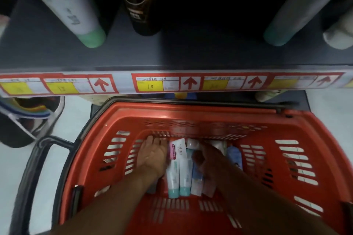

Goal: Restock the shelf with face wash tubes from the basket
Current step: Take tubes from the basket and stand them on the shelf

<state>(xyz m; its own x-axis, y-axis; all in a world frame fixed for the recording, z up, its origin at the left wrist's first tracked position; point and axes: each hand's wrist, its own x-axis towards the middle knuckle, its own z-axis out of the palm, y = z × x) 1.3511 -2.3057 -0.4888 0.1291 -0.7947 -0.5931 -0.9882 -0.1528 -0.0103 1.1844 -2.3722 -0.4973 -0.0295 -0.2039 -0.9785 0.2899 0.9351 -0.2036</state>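
A red plastic basket (286, 129) sits on the floor below the shelf. Several face wash tubes (179, 175) lie side by side on its bottom: white ones with teal caps, a pink-and-white one (176, 150) and a blue one (234, 155). My left hand (152, 156) lies flat with straight fingers against the left side of the tubes. My right hand (205, 160) reaches down over the right tubes with its fingers curled; whether it grips one is hidden. The dark shelf (191, 57) above holds upright tubes.
On the shelf stand a white tube with a green cap (76, 11), a brown-black tube (141, 2) and a grey-teal tube (298, 11), with a gap between them. Price labels with red arrows (189, 83) line the shelf edge. The basket's black handle (40, 158) juts left.
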